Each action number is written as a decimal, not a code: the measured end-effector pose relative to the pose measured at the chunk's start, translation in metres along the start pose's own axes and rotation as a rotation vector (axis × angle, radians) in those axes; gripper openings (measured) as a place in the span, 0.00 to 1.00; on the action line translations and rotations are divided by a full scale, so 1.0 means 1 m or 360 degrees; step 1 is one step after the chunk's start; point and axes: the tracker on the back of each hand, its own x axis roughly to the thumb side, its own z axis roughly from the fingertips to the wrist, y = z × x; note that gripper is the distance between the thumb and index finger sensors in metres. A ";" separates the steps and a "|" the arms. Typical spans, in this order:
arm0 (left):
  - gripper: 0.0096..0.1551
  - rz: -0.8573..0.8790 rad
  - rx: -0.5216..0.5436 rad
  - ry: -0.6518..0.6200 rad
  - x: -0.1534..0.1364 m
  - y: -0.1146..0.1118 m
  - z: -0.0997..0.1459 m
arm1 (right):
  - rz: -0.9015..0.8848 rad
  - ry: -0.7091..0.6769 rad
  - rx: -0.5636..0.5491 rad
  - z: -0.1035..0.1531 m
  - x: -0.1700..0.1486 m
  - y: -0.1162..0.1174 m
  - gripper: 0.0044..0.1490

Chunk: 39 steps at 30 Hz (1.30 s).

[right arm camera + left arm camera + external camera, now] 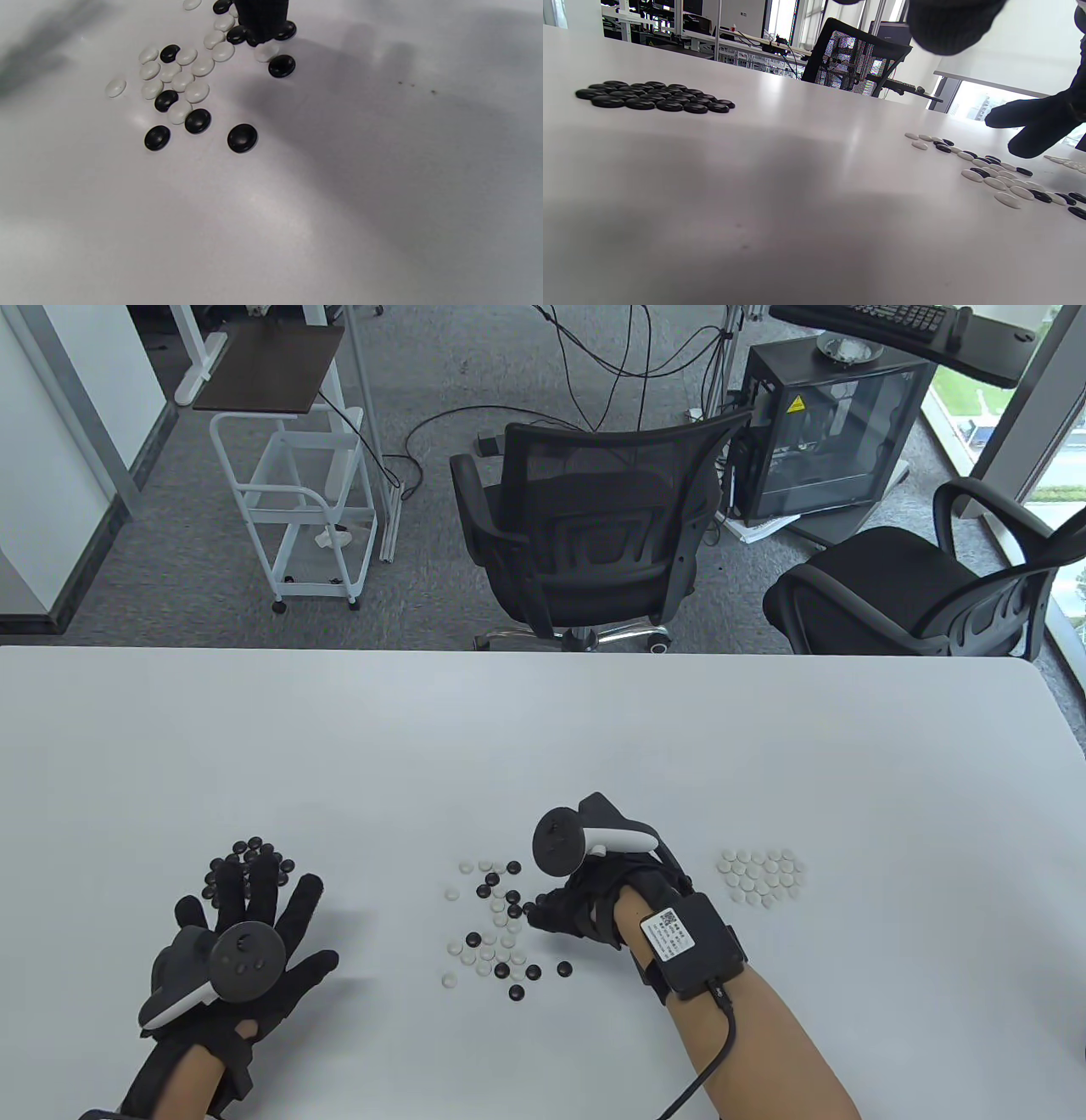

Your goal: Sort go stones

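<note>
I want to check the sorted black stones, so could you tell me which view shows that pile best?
The left wrist view: the black pile lies unobstructed. In the table view the left hand hides part of it. The right wrist view misses it.

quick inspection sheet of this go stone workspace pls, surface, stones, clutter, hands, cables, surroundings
surface: white table, a few small dark specks in the right wrist view.
job's things: black stone pile at left; white stone pile at right; mixed stones between them, unsorted.
clutter: nothing seen on the table.
hands: left hand with fingers spread straight, partly over the black pile; right hand curled at the mixed stones' edge, whether it holds a stone cannot be told.
cables: black lead from the right forearm box; loose cables on the floor.
surroundings: two office chairs, white cart, computer case.
</note>
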 end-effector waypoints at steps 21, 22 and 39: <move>0.49 0.0019 0.0026 -0.0002 -0.002 0.002 0.003 | -0.0020 0.0101 0.0127 0.014 -0.024 0.016 0.43; 0.49 0.0019 0.0027 -0.0003 -0.002 0.002 0.003 | -0.0029 0.0145 0.0122 0.018 -0.032 0.015 0.43; 0.49 0.0011 0.0011 0.0001 -0.002 0.001 0.002 | -0.0301 0.0787 -0.0080 0.072 -0.151 0.013 0.43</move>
